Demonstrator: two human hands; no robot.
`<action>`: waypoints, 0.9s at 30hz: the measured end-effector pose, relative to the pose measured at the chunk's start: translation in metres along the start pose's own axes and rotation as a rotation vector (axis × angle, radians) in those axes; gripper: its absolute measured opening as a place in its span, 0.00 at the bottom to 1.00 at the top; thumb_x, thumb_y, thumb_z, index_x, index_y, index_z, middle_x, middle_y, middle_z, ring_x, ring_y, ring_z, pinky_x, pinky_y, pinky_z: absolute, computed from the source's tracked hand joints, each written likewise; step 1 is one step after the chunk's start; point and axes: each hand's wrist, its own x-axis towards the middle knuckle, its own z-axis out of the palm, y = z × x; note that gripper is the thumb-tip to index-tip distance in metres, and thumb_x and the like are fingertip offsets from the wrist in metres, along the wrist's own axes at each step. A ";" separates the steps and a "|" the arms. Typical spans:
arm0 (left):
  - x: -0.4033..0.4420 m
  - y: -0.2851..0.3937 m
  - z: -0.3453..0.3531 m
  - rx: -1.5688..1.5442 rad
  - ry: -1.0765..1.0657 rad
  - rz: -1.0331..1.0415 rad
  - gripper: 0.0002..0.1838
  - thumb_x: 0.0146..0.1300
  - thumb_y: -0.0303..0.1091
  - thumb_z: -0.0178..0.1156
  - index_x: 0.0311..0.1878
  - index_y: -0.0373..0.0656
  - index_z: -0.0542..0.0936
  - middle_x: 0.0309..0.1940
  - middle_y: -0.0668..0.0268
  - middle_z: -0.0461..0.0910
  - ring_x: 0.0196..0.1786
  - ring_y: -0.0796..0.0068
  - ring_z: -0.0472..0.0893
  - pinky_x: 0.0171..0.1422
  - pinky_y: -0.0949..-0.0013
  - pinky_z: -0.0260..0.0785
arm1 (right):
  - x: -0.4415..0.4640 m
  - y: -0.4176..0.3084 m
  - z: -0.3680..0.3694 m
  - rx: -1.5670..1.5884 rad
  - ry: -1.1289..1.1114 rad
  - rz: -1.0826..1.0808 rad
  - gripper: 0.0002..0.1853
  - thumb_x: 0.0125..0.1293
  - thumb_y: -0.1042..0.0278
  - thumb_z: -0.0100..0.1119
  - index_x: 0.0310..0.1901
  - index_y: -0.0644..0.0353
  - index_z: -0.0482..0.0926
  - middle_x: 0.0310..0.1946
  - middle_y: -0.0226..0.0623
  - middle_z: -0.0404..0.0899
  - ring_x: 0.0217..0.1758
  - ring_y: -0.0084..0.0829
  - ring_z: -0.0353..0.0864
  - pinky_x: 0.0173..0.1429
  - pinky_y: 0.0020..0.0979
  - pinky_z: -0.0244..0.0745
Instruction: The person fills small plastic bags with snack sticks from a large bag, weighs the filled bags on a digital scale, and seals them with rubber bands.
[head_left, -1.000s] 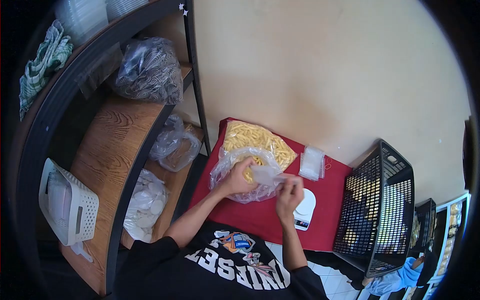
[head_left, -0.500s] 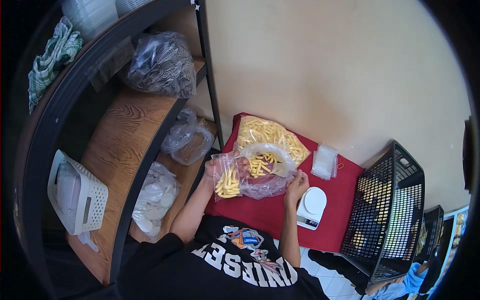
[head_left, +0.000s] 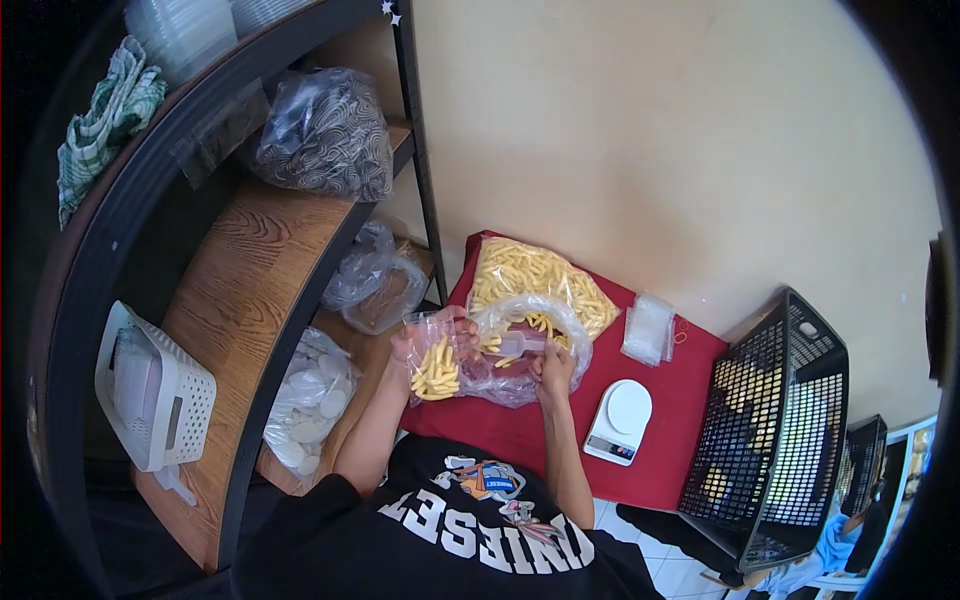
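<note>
- since the earlier frame, our right hand (head_left: 554, 372) has moved left over the mouth of the open bag (head_left: 503, 386), and our left hand (head_left: 455, 330) has shifted slightly left with the small bag (head_left: 435, 368).
- we have the small bag in front of our left palm, beside the open bag, its lower part bulging with yellow snack sticks (head_left: 540, 322). our left fingers hold its upper part, though we cannot tell exactly where they pinch.
- our right fingers are curled around the handle end of a clear scoop (head_left: 520, 343), which lies inside the mouth of the open bag.
- we judge the small bag light, thin and limp, perhaps slippery; its weight should hang low, so we would grip it near the top edge and spare the sticks a squeeze.
- we expect the sticks to be dry and brittle, easily snapped by a hard push.
- the scoop looks stiff and light; we would hold it by its handle and keep it level, since sticks could roll off.
- the open bag seems soft and likely to fold inward, so we would take it by its rim.
</note>
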 end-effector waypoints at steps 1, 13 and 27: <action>0.000 0.001 0.000 -0.017 -0.026 -0.009 0.54 0.50 0.61 0.76 0.73 0.38 0.65 0.65 0.46 0.72 0.68 0.47 0.74 0.76 0.43 0.64 | -0.001 -0.001 0.002 0.031 0.033 -0.020 0.14 0.81 0.65 0.52 0.35 0.63 0.73 0.15 0.30 0.69 0.13 0.21 0.65 0.16 0.27 0.54; 0.003 0.003 0.005 0.088 0.086 -0.069 0.53 0.47 0.58 0.78 0.70 0.36 0.67 0.63 0.46 0.73 0.67 0.50 0.75 0.75 0.47 0.65 | -0.003 0.019 0.015 -0.028 0.125 -0.081 0.14 0.82 0.63 0.53 0.36 0.58 0.70 0.15 0.30 0.68 0.13 0.22 0.66 0.16 0.27 0.57; 0.026 0.008 0.053 0.612 0.363 -0.101 0.25 0.63 0.31 0.72 0.60 0.38 0.74 0.49 0.60 0.81 0.52 0.69 0.83 0.60 0.66 0.75 | -0.069 -0.068 -0.006 0.189 0.240 -0.277 0.15 0.81 0.61 0.53 0.33 0.56 0.69 0.14 0.25 0.62 0.13 0.18 0.59 0.18 0.25 0.51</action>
